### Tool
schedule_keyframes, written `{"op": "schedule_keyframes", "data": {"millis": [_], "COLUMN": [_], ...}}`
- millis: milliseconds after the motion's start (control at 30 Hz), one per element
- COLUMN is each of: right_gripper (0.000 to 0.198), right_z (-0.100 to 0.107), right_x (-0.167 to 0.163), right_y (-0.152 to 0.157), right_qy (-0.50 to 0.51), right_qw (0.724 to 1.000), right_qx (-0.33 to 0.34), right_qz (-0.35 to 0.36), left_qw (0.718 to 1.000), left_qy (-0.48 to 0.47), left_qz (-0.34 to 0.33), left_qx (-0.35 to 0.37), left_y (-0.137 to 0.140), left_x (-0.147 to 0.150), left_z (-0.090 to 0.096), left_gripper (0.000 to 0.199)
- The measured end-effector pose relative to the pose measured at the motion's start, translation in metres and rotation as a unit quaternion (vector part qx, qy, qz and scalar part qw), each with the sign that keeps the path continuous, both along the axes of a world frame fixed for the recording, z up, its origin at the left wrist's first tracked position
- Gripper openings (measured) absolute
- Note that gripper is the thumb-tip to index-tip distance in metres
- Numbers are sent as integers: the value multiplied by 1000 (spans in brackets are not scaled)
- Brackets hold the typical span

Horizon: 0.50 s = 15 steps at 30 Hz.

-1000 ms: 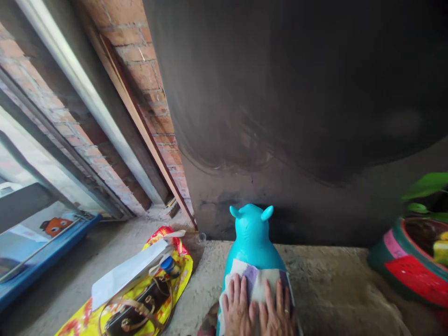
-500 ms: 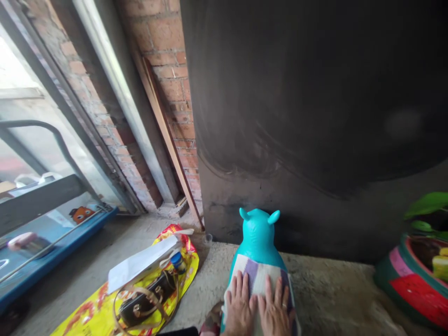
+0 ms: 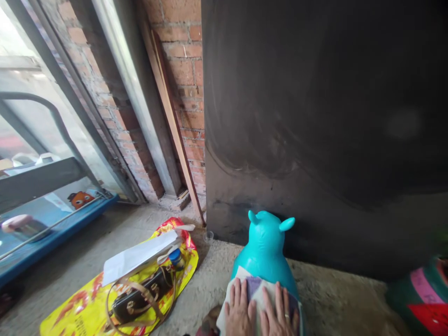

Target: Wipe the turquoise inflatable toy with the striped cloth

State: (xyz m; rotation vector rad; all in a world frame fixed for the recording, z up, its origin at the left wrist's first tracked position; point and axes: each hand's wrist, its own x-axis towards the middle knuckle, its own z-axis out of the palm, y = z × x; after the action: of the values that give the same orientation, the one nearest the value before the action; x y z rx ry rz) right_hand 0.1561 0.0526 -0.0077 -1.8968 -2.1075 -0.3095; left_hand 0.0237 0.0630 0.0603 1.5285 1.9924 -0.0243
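Both hands, left hand and right hand, lie flat with fingers spread on a striped cloth draped over the turquoise inflatable animal toy. That glossy, eared toy stands on the concrete floor close to the dark wall, with bare floor to its right and a yellow bag to its left.

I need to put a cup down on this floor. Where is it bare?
Bare concrete lies between the turquoise toy and the painted pot, along the dark wall. Another bare patch lies between the blue ledge and the yellow bag. The bag is crowded: a handbag and paper.
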Motion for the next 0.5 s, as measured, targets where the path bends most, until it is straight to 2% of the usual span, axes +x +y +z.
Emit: {"op": "schedule_keyframes", "data": {"millis": [167,267,400,500], "right_gripper": [48,49,49,48], "right_z": [14,25,27,14], "right_x": [-13,-18,-17,-14], "right_y": [40,54,50,22], "right_qy": [13,24,26,3], "right_qw": [1000,1000,999,996], "right_qx": [-19,-16,35,87], "right_qz": [-7,-13,-9,24], "left_qw": [998,996,996,998], "left_qy": [-32,-54,-64,-50], "left_qz": [-5,-3,18,6], "left_qx": [47,71,67,42], "left_y": [40,53,46,23], "left_x": [-7,-8,-7,-6], "left_z": [-8,-12,-1,9], "left_gripper": [62,63,62,62]}}
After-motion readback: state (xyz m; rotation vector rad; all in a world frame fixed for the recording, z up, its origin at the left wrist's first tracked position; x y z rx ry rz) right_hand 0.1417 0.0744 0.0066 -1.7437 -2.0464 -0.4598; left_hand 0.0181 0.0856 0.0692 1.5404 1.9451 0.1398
